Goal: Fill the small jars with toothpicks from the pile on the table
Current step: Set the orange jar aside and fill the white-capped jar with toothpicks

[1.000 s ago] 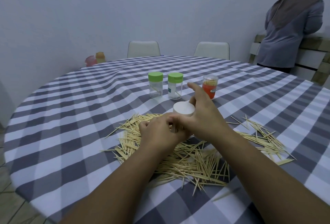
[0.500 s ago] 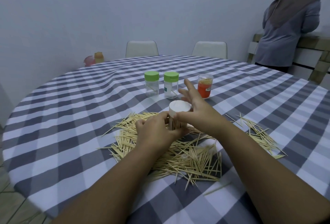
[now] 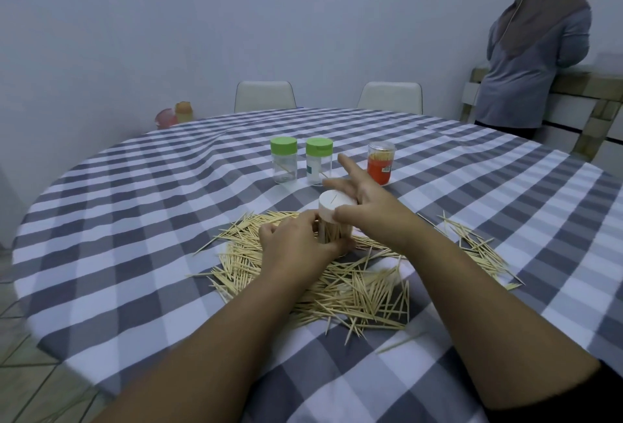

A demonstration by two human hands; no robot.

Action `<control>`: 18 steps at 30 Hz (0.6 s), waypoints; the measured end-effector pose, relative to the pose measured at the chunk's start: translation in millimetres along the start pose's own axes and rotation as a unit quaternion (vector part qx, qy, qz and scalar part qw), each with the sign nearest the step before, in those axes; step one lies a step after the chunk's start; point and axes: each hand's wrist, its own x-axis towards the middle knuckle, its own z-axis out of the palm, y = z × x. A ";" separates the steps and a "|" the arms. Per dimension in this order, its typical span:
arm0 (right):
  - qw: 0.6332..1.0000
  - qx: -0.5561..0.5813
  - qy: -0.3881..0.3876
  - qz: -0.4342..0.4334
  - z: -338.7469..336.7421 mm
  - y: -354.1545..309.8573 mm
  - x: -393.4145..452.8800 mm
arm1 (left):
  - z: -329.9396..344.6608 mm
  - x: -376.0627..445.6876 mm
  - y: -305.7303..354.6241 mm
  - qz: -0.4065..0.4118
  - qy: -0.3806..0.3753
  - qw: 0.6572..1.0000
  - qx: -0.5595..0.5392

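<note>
From the head view, I see the left hand [image 3: 296,243] curled around the bottom half of a small jar [image 3: 332,233], gripping it. The jar stands upright and looks packed with toothpicks behind its clear wall. The right hand [image 3: 367,211] is on the jar's white lid [image 3: 337,208]. Its thumb and 1 bent finger pinch the lid's rim, while its other fingers stick out straight toward the far side of the table. A thin line shows on top of the lid; I cannot tell if it is a slot or a toothpick.

The jar is right over the pile of toothpicks [image 3: 337,284], which is spread on the table [image 3: 135,220] under and around both hands. A smaller bunch of toothpicks [image 3: 478,250] lies to the right, near the right forearm. The table has a grey and white checked cloth.

Behind the hands stand 2 clear jars with green lids [image 3: 284,160] [image 3: 319,161], side by side. Each seems to have only 1 or 2 toothpicks inside. Just to their right is a jar with a red label [image 3: 381,166], with toothpicks in it.

Past the table I see 2 white chairs [image 3: 264,96] [image 3: 390,97]. A person [image 3: 536,48] stands at the far right with their back to me.
</note>
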 end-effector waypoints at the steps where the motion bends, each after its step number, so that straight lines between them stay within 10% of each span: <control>1: 1.000 -0.013 0.003 -0.004 -1.2 -1.4 -0.8 | -0.6 -0.6 0.5 0.000 0.000 1.000 -0.001; 9: 0.973 -0.164 0.161 -0.007 15.0 -2.6 1.6 | 0.4 -2.0 2.1 -0.005 0.007 1.000 0.011; 14: 0.999 -0.039 -0.006 0.004 -0.2 -2.7 -3.6 | 0.0 -2.4 3.1 0.003 0.007 1.000 0.005; 18: 0.995 -0.091 0.034 0.000 -0.4 -8.4 -4.4 | -0.6 -2.8 4.8 0.007 0.017 1.000 0.011</control>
